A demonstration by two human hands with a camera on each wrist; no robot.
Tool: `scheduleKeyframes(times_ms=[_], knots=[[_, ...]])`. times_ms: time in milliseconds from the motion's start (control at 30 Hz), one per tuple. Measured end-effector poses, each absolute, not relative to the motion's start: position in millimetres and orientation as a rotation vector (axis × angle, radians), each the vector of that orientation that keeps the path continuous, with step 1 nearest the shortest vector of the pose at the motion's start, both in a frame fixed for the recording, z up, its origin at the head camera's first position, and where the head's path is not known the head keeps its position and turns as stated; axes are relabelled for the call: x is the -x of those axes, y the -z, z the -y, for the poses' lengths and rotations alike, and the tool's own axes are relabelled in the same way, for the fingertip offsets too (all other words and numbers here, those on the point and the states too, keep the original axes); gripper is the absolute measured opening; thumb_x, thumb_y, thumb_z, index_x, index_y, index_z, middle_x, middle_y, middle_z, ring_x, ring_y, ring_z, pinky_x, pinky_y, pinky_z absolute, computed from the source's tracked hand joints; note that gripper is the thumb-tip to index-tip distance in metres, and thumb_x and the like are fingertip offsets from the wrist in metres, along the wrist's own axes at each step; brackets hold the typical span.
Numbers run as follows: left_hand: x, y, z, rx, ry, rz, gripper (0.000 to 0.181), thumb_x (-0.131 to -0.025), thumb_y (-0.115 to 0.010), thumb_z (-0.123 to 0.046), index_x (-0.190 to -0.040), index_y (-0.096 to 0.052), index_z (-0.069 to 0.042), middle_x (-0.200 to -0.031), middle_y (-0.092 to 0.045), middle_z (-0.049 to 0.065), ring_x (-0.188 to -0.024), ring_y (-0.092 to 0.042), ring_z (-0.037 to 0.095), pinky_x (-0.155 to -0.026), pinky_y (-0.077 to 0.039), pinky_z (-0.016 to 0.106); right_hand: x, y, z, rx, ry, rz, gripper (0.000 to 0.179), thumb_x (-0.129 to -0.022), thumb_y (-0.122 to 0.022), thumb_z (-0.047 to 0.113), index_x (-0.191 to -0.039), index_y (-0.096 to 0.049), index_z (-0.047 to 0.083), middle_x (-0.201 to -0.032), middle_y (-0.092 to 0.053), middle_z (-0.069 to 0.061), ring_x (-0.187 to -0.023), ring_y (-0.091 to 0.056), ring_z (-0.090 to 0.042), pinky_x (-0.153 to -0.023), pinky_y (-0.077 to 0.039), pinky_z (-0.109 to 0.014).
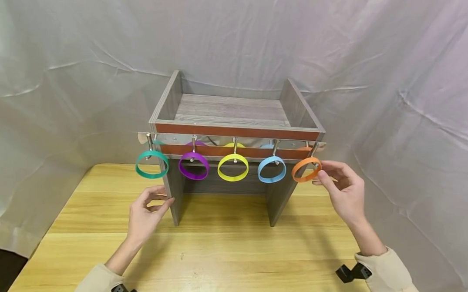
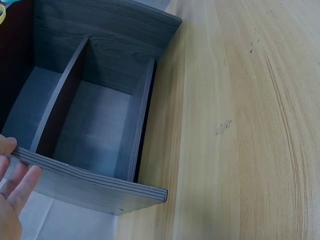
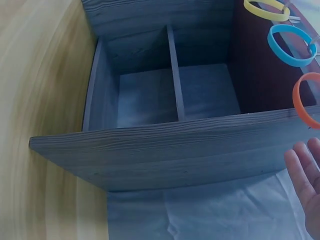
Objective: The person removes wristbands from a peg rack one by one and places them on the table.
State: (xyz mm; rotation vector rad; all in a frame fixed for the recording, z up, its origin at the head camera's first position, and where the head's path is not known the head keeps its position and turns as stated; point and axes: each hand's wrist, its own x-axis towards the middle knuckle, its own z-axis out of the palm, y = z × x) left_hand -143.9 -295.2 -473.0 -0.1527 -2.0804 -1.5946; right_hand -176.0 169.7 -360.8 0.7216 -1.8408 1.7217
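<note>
A grey wood-grain shelf unit [image 1: 227,127] stands on the table with a metal hook rail [image 1: 253,142] across its upper front. From the hooks hang a green ring [image 1: 151,175], a purple ring [image 1: 193,176], a yellow ring [image 1: 232,178], a light blue ring [image 1: 271,180] and an orange ring [image 1: 304,178]. My right hand [image 1: 347,192] pinches the orange ring's right edge between thumb and fingertips. In the right wrist view the pinch itself lies out of frame. My left hand [image 1: 146,212] grips the front edge of the left side panel [image 2: 100,182], thumb at the front.
The light wood table [image 1: 197,262] extends in front of the shelf and to both sides. Grey cloth [image 1: 238,37] hangs behind and around it. Inside the unit a divider [image 3: 175,75] separates two compartments.
</note>
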Motion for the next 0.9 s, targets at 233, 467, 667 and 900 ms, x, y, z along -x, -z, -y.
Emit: scheduleKeyframes(times_ms=[233,467,667,900], knots=[[144.2,472.6,295.7,0.156,1.594,2.081,0.037,-0.086,-0.079,0.012,-0.120,-0.070,0.002,-0.106,-0.067,-0.021,-0.091,-0.070,-0.004,-0.071,-0.066,0.017,180.5,357.2,-166.3,-0.747,-1.673,1.878,0.019,-0.097,-0.062,-0.016,-0.113,-0.060,-0.025,-0.103,-0.080,0.003,-0.090,-0.077,-0.006,-0.071,-0.066,-0.019],[143.8,473.0,295.6,0.155,1.613,2.086,0.037,-0.086,-0.080,0.010,-0.120,-0.070,0.001,-0.106,-0.067,-0.020,-0.092,-0.071,0.000,-0.071,-0.065,0.016,178.6,355.7,-164.2,-0.737,-1.680,1.857,0.014,-0.095,-0.060,-0.020,-0.108,-0.065,-0.021,-0.096,-0.081,0.003,-0.084,-0.077,-0.005,-0.070,-0.065,-0.016],[143.7,472.4,294.9,0.154,1.606,2.086,0.037,-0.086,-0.079,0.012,-0.120,-0.069,0.002,-0.107,-0.067,-0.022,-0.092,-0.069,-0.004,-0.071,-0.065,0.014,172.7,354.7,-166.6,-0.751,-1.665,1.873,0.021,-0.095,-0.061,-0.020,-0.109,-0.071,-0.009,-0.096,-0.081,0.004,-0.082,-0.076,-0.005,-0.071,-0.066,-0.017],[143.4,473.2,295.3,0.157,1.598,2.082,0.037,-0.086,-0.079,0.012,-0.121,-0.070,0.002,-0.108,-0.067,-0.022,-0.091,-0.070,-0.003,-0.070,-0.064,0.014,166.5,353.5,-168.9,-0.704,-1.608,1.928,0.016,-0.095,-0.064,-0.017,-0.109,-0.062,-0.025,-0.093,-0.080,0.010,-0.079,-0.076,-0.002,-0.071,-0.065,-0.015]])
